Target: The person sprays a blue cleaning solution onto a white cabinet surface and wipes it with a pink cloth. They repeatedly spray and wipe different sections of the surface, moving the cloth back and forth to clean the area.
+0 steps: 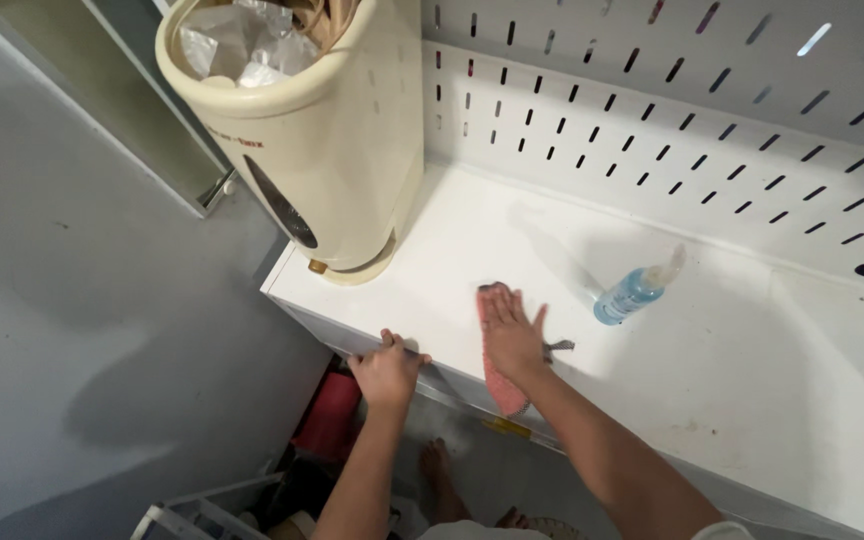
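The soft pink cleaning cloth [500, 385] lies on the white metal shelf [752, 370], long way toward me, right under my right hand [510, 335], fingers flat and spread. My left hand [386, 368] curls round the shelf edge, farther off. A small blue spray bottle [632, 292] lies nearby.

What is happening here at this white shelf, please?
A person stands at a white shelf backed by a perforated panel. The right hand lies flat, fingers spread, on a pink cloth that rests on the shelf surface and hangs over its front edge. The left hand grips the shelf's front edge. A blue spray bottle stands just beyond the right hand, and a cream-coloured bin with crumpled plastic inside sits at the left end.
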